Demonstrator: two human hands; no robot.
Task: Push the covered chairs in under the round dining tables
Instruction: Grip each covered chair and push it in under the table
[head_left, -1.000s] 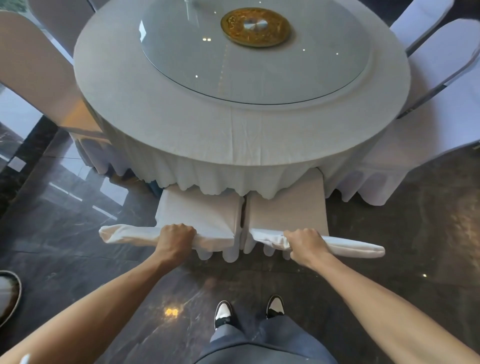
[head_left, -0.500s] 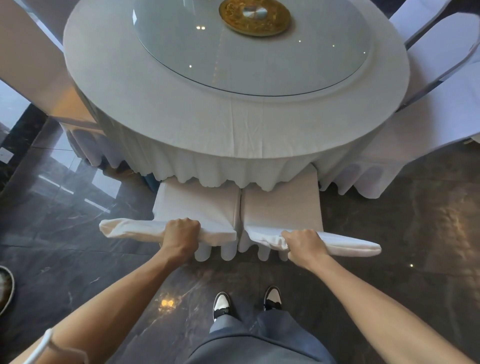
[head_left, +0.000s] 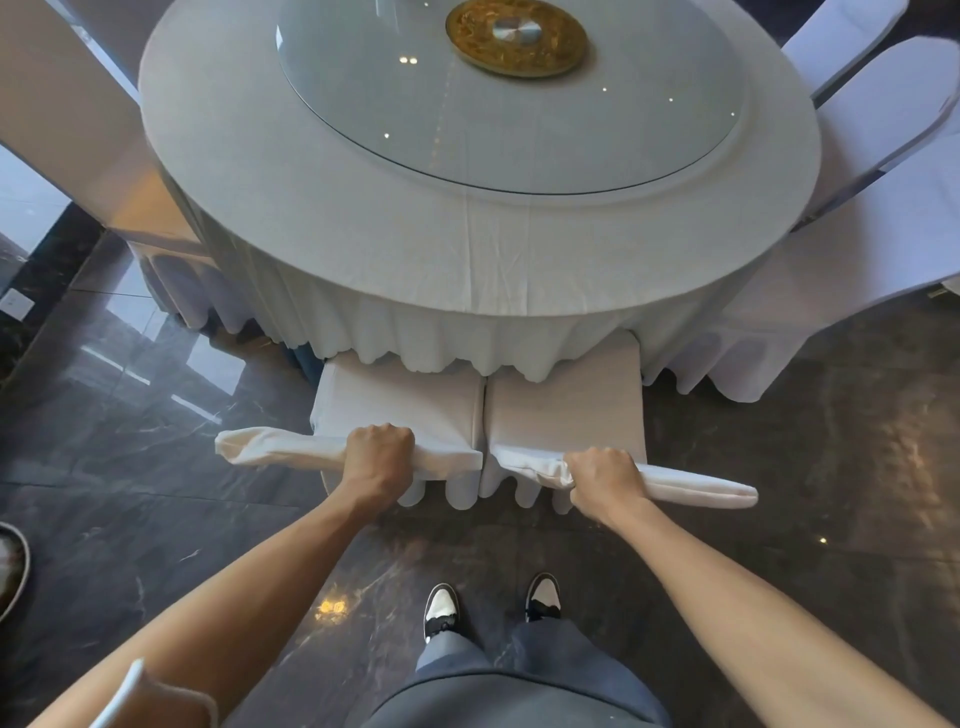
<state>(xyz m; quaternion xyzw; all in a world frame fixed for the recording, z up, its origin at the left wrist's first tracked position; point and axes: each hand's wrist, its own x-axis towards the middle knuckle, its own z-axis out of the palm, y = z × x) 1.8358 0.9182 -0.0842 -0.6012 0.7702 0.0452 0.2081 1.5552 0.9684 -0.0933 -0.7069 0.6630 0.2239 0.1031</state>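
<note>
Step in hand: pushing two covered chairs in together under the round surface (head_left: 363, 228), one chair per hand.
Left hand (head_left: 378, 457): grip closed around the top of the left chair's back (head_left: 280, 451), fingers curled over the cloth.
Right hand (head_left: 602, 480): grip closed around the top of the right chair's back (head_left: 696, 486), the cover bunched under the fingers.
Where the chairs are: side by side, seats touching or nearly so; the front of the left seat (head_left: 395, 400) and right seat (head_left: 566, 400) already lies beneath the hanging tablecloth (head_left: 426, 332), the rear part still out.
Doing it well: I judge an even push with both arms keeps the pair straight; pressing low and forward should stop the backs tipping. The cloth covers may slide on the frames, so a firm hold matters.
Watch for: the tablecloth hem catching on the seats, and chair skirts dragging on the polished floor (head_left: 130, 467).
Containers: none seen; the glass turntable (head_left: 509, 104) carries only a gold disc (head_left: 517, 37).
Neighbours: more covered chairs (head_left: 883, 249) sit at the right.
</note>
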